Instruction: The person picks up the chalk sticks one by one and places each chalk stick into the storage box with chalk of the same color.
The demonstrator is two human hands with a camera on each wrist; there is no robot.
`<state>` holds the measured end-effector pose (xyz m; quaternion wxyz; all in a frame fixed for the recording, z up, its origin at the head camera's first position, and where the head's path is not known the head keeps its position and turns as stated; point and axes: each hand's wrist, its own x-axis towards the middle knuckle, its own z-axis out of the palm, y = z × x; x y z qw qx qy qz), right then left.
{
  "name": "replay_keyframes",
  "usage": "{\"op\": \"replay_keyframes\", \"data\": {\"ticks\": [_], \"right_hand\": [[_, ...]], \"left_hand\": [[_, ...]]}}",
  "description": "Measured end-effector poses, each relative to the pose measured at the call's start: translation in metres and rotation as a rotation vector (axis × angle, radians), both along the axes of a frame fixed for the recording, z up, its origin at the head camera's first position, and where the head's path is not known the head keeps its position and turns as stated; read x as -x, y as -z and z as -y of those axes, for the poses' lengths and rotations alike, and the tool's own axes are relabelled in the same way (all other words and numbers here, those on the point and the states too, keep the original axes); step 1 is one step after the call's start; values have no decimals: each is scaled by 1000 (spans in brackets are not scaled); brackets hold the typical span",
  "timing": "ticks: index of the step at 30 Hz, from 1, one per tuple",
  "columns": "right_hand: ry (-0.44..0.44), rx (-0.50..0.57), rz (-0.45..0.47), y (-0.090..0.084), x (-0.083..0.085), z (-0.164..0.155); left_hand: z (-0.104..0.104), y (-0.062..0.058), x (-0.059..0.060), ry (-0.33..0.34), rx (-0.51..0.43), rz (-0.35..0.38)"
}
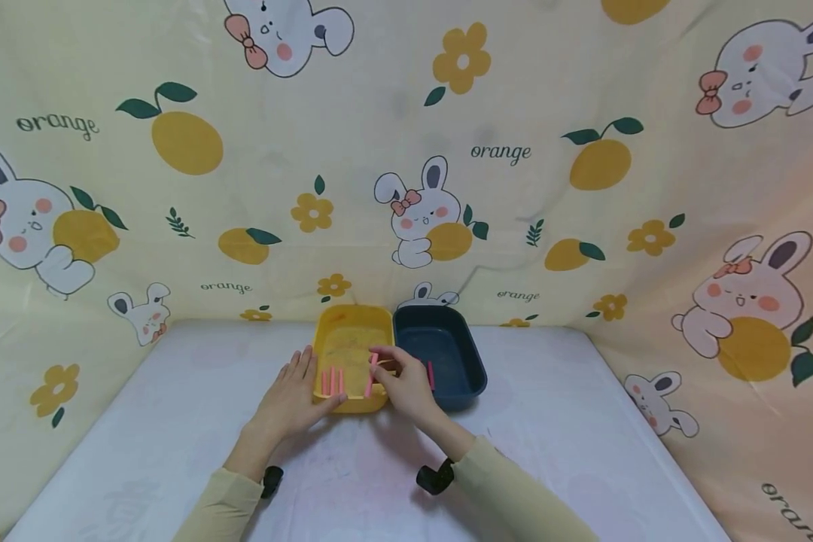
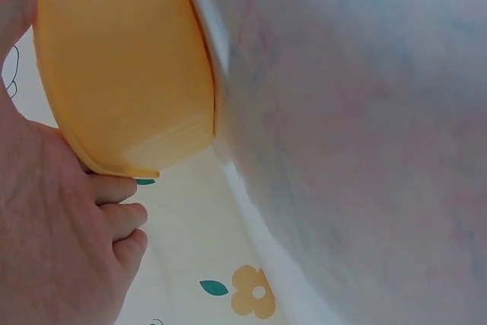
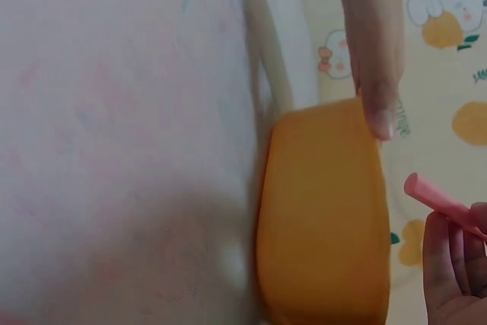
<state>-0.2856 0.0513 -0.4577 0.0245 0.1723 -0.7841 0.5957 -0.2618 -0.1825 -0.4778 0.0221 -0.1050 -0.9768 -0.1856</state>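
Observation:
In the head view my left hand (image 1: 286,399) rests against the left side of a yellow bin (image 1: 355,404), fingers extended along it and thumb at the near rim. My right hand (image 1: 406,382) is over the bin's right side, pinching a slim pink stick (image 1: 371,380) between thumb and fingers. The same stick (image 3: 435,194) shows as a smooth round rod in the right wrist view. Three more pink sticks (image 1: 333,382) stand side by side in the bin's near left part. The left wrist view shows the yellow bin's outer wall (image 2: 129,51) beside the left hand.
A dark blue bin (image 1: 474,350) stands right beside the yellow one, with a darker pink stick (image 1: 430,375) inside. Both are on a white-covered table (image 1: 549,452), near its back edge. A cloth (image 1: 352,135) printed with rabbits and oranges hangs behind and at the sides.

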Motion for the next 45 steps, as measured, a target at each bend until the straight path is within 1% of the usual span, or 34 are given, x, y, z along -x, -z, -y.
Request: {"op": "replay_keyframes", "data": {"ticks": [6,10,15,23,30,36,39,45], "right_hand": [[-25,-63,25,1,17,9],[-52,-109,29,1,28,15],[-86,-165,57,3,41,24],[-191,-221,147,3,52,33],[-230,-325,228,2,60,41],[-251,-351,299,2,65,48],[-239,-387,297,4,68,51],[-195,-495,236,7,71,55]], "left_hand": [[0,0,-1,3,-2,4],[0,-1,-2,3,-5,-6],[1,0,-1,3,3,-15],[1,0,-1,8,16,-22],[1,1,-1,14,12,-28],[3,1,0,3,1,-13],[2,0,0,-2,-13,3],[1,-1,1,-9,-12,20]]}}
